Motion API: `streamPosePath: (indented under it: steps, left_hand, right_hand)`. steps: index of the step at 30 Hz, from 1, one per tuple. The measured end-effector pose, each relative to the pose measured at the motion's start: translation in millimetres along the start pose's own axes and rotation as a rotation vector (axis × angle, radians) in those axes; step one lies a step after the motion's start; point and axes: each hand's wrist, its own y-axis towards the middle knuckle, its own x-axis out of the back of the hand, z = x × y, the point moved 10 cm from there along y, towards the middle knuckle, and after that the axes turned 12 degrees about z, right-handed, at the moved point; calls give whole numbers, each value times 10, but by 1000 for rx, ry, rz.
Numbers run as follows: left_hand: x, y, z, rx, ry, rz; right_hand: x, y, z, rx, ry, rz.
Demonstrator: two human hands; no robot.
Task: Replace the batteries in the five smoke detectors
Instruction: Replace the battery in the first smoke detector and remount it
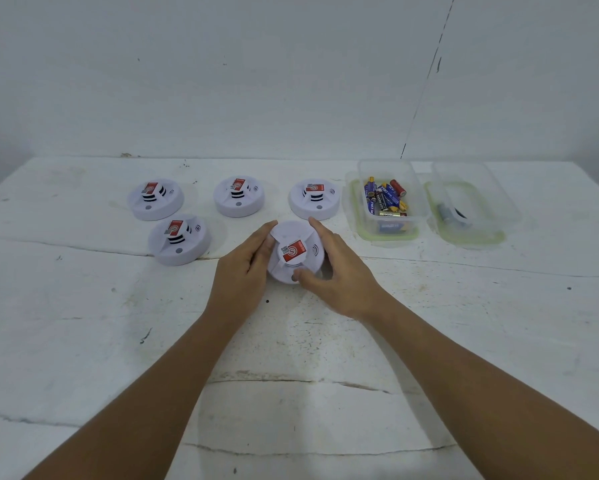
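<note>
I've got the smoke detector at frame centre on the surface, left hand and right hand gripping its rim. Likely light, rigid, slick plastic; hold the rim, twist.

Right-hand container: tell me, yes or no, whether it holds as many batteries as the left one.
No: the right container shows only one grey item, while the left container holds a pile of batteries.

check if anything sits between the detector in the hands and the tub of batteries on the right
Nothing visible does. The held detector is gripped by the left hand and the right hand; bare table separates it from the battery tub. Another detector sits behind, off that path.
</note>
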Motion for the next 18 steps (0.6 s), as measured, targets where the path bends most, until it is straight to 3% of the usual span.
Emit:
streamPosePath:
  steps: [18]
  left_hand:
    - [-2,1,5,12,-6,-10]
  right_hand:
    - [4,2,-55,-30,-10,-4]
